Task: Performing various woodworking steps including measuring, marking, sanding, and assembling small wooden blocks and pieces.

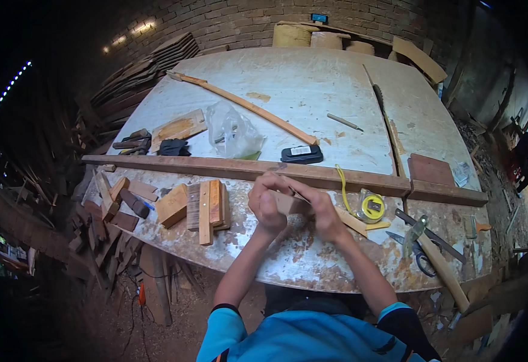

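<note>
Over the near part of the workbench, my left hand (267, 204) is closed around a small wooden block (291, 204), its thumb up along the near side. My right hand (323, 212) meets it from the other side, fingers bent over the block's far edge. Part of the block is hidden by the fingers. Just beyond both hands runs a long wooden beam (228, 169). A pale wood strip (351, 222) lies beside my right hand. To the left stand a light wood block (172, 206) and several stacked wood pieces (206, 212).
Right of my hands lie a yellow tape measure (372, 207), a hammer (444, 271), scissors (422, 263) and a brush (474, 227). Behind the beam are a clear plastic bag (234, 131), a black case (302, 154) and a long wood stick (252, 108). Scrap wood (98, 241) piles at left.
</note>
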A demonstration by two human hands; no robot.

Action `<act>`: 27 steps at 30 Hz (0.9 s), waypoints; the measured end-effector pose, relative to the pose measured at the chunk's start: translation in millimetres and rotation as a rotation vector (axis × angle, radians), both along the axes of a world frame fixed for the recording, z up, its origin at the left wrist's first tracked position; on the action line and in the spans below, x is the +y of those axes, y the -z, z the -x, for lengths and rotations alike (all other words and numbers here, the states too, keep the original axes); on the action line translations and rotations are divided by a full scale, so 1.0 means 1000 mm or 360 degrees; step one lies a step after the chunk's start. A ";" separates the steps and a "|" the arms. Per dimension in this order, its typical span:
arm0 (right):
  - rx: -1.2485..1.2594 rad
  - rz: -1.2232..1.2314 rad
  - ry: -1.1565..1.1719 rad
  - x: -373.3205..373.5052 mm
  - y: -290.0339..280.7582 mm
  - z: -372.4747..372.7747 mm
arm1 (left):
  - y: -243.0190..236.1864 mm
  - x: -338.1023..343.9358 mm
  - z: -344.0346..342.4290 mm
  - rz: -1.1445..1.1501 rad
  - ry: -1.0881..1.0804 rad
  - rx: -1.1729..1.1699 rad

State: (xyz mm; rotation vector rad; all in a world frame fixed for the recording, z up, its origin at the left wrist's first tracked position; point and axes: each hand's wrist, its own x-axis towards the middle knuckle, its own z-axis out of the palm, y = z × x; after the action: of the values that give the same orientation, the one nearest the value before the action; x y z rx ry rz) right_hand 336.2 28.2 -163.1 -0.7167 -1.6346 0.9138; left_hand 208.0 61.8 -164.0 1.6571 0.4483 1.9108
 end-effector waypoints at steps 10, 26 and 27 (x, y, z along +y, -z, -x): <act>0.0089 0.0117 0.0024 -0.002 0.002 -0.003 | -0.002 -0.006 -0.008 -0.0123 -0.0301 0.0158; -0.0083 0.0054 0.0170 0.000 0.007 -0.007 | -0.001 -0.003 -0.009 -0.0086 -0.0322 0.0082; 0.0040 -0.0043 0.0065 -0.003 -0.008 -0.003 | 0.000 -0.001 -0.009 -0.0137 -0.0313 0.0086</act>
State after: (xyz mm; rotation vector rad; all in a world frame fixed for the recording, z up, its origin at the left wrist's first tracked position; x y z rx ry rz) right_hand 339.0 25.0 -154.7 -0.7152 -1.6018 0.8668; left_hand 217.1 60.6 -164.1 1.7802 0.5764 2.0559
